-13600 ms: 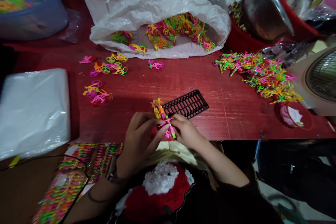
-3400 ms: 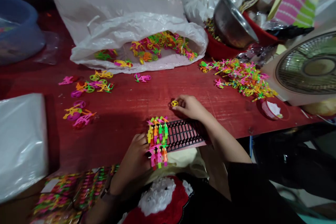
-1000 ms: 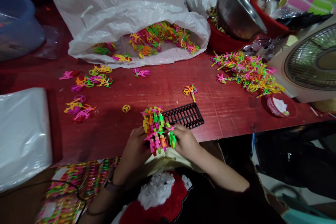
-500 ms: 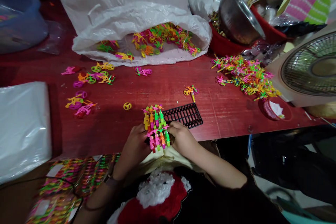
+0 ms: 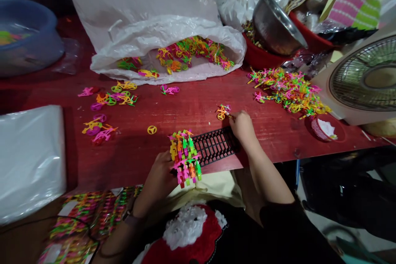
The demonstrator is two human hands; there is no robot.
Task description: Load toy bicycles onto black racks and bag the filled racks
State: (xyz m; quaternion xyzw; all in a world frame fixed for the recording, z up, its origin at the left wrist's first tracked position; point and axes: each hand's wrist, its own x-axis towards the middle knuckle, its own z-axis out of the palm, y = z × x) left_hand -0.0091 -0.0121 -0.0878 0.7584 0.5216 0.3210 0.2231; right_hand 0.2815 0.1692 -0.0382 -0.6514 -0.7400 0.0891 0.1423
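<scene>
My left hand [image 5: 161, 177] is closed on the left end of a black plastic rack [image 5: 213, 146] with rows of slots. Bright plastic toy figures [image 5: 185, 156] in yellow, orange, green and pink fill that left end in two rows; the rest of the rack's slots are bare. Beyond the rack's right end, my right hand [image 5: 244, 128] pinches the stick-like end of a small toy bicycle [image 5: 222, 112] with orange and purple wheels, which lies on the red table. A loose yellow wheel [image 5: 152, 130] lies left of the rack.
A white plastic bag [image 5: 167, 49] spills toy parts at the back. Several toy bicycles [image 5: 114, 97] lie to the left, near a wrapped stack [image 5: 31, 161]. On the right are a heap of toys [image 5: 287, 90], a fan [image 5: 368, 78] and a small pink basket [image 5: 321, 128].
My right hand has left the rack's filled end and moved right and up to the toy bicycle. The left hand still holds the rack. The view has shifted slightly.
</scene>
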